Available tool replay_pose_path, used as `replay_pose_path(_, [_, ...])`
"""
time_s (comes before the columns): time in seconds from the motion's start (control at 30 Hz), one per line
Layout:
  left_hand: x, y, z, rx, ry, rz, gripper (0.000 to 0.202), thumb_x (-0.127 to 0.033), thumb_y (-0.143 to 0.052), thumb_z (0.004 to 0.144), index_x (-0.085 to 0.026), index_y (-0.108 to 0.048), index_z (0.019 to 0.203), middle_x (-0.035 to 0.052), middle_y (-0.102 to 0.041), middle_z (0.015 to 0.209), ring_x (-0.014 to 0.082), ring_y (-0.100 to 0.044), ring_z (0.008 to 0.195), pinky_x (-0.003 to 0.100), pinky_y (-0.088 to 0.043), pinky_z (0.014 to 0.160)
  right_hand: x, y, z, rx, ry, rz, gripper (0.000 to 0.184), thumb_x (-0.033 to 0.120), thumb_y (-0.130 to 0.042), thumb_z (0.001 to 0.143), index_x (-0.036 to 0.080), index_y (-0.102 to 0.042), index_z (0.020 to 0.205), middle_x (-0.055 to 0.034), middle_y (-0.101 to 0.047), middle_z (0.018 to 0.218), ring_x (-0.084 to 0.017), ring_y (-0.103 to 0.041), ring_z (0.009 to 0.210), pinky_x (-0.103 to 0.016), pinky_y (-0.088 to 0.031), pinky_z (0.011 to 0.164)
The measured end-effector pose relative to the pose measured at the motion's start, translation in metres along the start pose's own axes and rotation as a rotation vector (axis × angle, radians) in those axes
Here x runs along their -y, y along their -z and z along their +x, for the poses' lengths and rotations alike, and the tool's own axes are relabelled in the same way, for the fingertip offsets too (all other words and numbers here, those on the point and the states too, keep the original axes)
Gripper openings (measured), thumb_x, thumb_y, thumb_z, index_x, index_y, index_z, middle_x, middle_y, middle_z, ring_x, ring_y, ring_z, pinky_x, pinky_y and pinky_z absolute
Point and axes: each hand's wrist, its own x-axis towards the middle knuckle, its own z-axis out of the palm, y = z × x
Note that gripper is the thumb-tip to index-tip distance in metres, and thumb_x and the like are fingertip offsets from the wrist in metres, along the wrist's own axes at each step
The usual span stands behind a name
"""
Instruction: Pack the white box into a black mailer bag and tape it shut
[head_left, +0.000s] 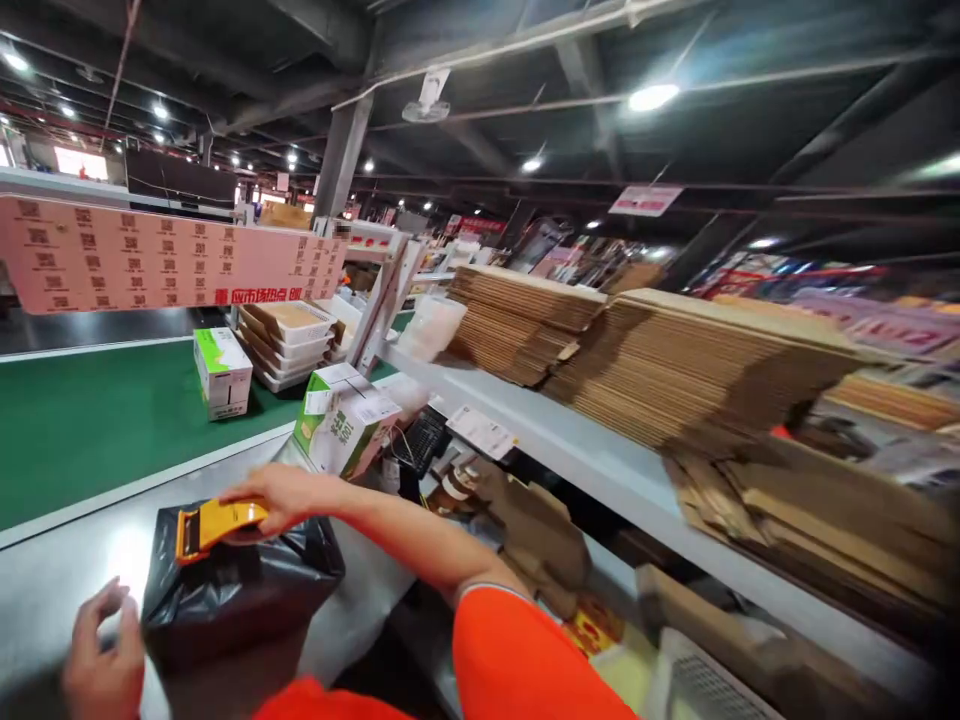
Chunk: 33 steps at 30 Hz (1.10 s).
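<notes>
A parcel wrapped in black plastic sits on the grey worktop in front of me. My right hand is closed on an orange tape dispenser pressed onto the top of the parcel. My left hand hovers at the parcel's left side, fingers apart and blurred, holding nothing that I can see. My orange sleeve fills the bottom middle.
A green conveyor belt runs behind the worktop with a white-green carton on it. Another green-white box lies beside the belt. Stacks of flat cardboard rest on a shelf at right. Stacked trays stand behind.
</notes>
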Motion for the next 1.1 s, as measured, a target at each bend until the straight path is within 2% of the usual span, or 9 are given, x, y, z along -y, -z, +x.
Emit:
replay_pose_path(0.07, [-0.062,-0.014,-0.034,0.284,-0.297,-0.094,0.032,-0.052,-0.051,0.099,-0.036,-0.076,0.111,0.0078,-0.082,0.108,0.0363,-0.078,0.106,0.058,-0.065,0.099,0.003,0.001,-0.002,-0.027,0.021,-0.098,0.071,0.023,-0.080,0.090,0.024,-0.064,0.159,-0.0105,-0.075,0.119,-0.024,-0.070,0.099,-0.031,-0.055,0.089])
replay_pose_path(0.17, [-0.157,-0.070,-0.071,1.095,-0.800,-0.055,0.045,-0.043,-0.048,0.104,-0.028,-0.081,0.132,0.0171,-0.082,0.125,0.0354,-0.076,0.122,0.054,-0.062,0.111,0.007,0.000,0.002,-0.081,0.022,-0.196,0.073,0.023,-0.078,0.093,0.029,-0.059,0.164,-0.0127,-0.069,0.123,-0.026,-0.068,0.102,-0.033,-0.056,0.085])
replay_pose_path(0.3, [-0.202,-0.150,-0.083,1.249,-0.939,0.265,0.065,-0.050,-0.054,0.105,-0.013,-0.064,0.158,0.0258,-0.068,0.156,0.0431,-0.059,0.153,0.058,-0.043,0.133,0.003,-0.003,-0.006,-0.156,0.052,-0.230,0.064,0.024,-0.073,0.096,0.028,-0.063,0.160,-0.0090,-0.065,0.122,-0.024,-0.065,0.102,-0.029,-0.053,0.082])
replay_pose_path(0.4, [-0.173,-0.170,-0.073,1.124,-0.771,0.473,0.075,-0.049,-0.061,0.102,-0.003,-0.056,0.161,0.0349,-0.052,0.169,0.0527,-0.047,0.161,0.071,-0.037,0.134,-0.022,-0.003,-0.045,-0.226,0.007,-0.193,0.057,0.026,-0.071,0.100,0.028,-0.066,0.157,-0.0084,-0.064,0.123,-0.023,-0.063,0.104,-0.029,-0.053,0.086])
replay_pose_path(0.53, [-0.124,-0.156,-0.069,0.978,-0.718,0.543,0.078,-0.039,-0.069,0.098,-0.003,-0.051,0.164,0.0297,-0.043,0.177,0.0442,-0.036,0.168,0.063,-0.038,0.137,-0.083,-0.021,-0.142,-0.332,-0.189,-0.077,0.057,0.027,-0.076,0.096,0.030,-0.070,0.153,-0.0118,-0.064,0.126,-0.027,-0.063,0.112,-0.037,-0.056,0.095])
replay_pose_path(0.7, [-0.086,-0.114,-0.085,0.931,-0.723,0.527,0.068,-0.022,-0.066,0.096,-0.018,-0.056,0.163,0.0173,-0.054,0.173,0.0360,-0.047,0.164,0.061,-0.041,0.137,-0.151,-0.119,-0.246,-0.457,-0.407,0.176,0.062,0.017,-0.070,0.087,0.027,-0.073,0.148,-0.0127,-0.065,0.126,-0.031,-0.065,0.120,-0.046,-0.056,0.108])
replay_pose_path(0.8, [-0.050,-0.063,-0.076,0.611,-0.741,0.473,0.079,-0.035,-0.067,0.102,-0.035,-0.037,0.175,0.0126,-0.057,0.172,0.0349,-0.049,0.163,0.063,-0.039,0.138,-0.163,-0.196,-0.252,-0.529,-0.544,0.409,0.080,0.006,-0.061,0.074,0.025,-0.068,0.152,-0.0107,-0.065,0.118,-0.031,-0.069,0.115,-0.050,-0.058,0.108])
replay_pose_path(0.9, [-0.010,-0.014,-0.040,0.320,-0.670,0.560,0.118,-0.054,-0.081,0.090,-0.039,-0.007,0.182,0.0119,-0.020,0.189,0.0485,-0.029,0.170,0.077,-0.032,0.135,-0.161,-0.249,-0.226,-0.605,-0.583,0.565,0.087,0.005,-0.060,0.067,0.029,-0.067,0.151,-0.0097,-0.066,0.119,-0.034,-0.069,0.118,-0.052,-0.057,0.111])
replay_pose_path(1.1, [0.021,-0.004,0.048,0.454,-0.776,0.621,0.114,-0.052,-0.080,0.088,-0.045,-0.013,0.180,0.0119,-0.053,0.174,0.0505,-0.049,0.159,0.080,-0.047,0.124,-0.175,-0.268,-0.187,-0.722,-0.551,0.818,0.088,0.013,-0.060,0.065,0.030,-0.067,0.151,-0.0114,-0.070,0.130,-0.037,-0.068,0.126,-0.056,-0.051,0.120])
